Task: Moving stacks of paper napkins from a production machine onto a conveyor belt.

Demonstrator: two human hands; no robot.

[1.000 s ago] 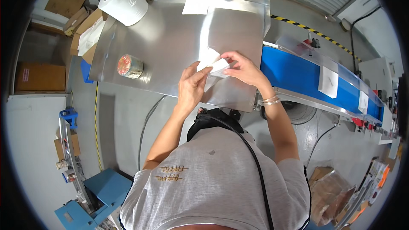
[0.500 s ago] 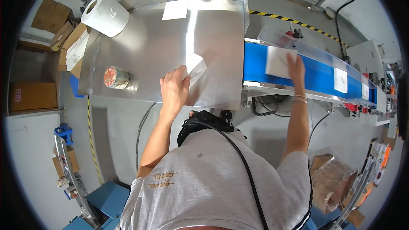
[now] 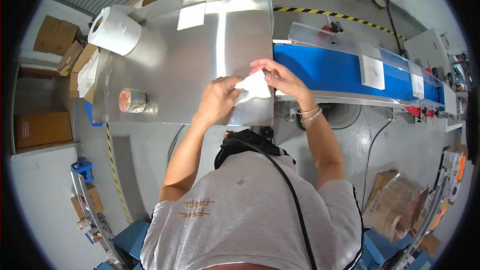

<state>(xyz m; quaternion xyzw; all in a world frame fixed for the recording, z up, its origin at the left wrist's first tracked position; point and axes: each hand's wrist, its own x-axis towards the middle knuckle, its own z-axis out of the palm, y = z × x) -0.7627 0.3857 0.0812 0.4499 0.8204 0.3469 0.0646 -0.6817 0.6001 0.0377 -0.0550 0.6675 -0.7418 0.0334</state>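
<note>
Just above the near right part of the steel table [image 3: 165, 65], a thin white packet [image 3: 254, 90] is held tilted between my hands. My left hand [image 3: 219, 97] pinches its left edge with thumb and fingers. At its upper right corner, my right hand [image 3: 285, 79] has curved fingers and a thumb against the packet. Farther right on the blue conveyor belt [image 3: 320, 72] lies a flat white packet [image 3: 372, 72], with another white packet [image 3: 417, 85] beyond it.
A large white roll [image 3: 120, 35] stands at the table's far left, near an open carton [image 3: 82, 77]. A roll of clear tape [image 3: 132, 100] sits at the near left. A white sheet [image 3: 191, 16] lies by the raised back edge. A clear guard [image 3: 315, 35] runs along the belt.
My right hand has let go of a white packet on the belt and come left to the one in my left hand. The packets on the belt have moved right.
</note>
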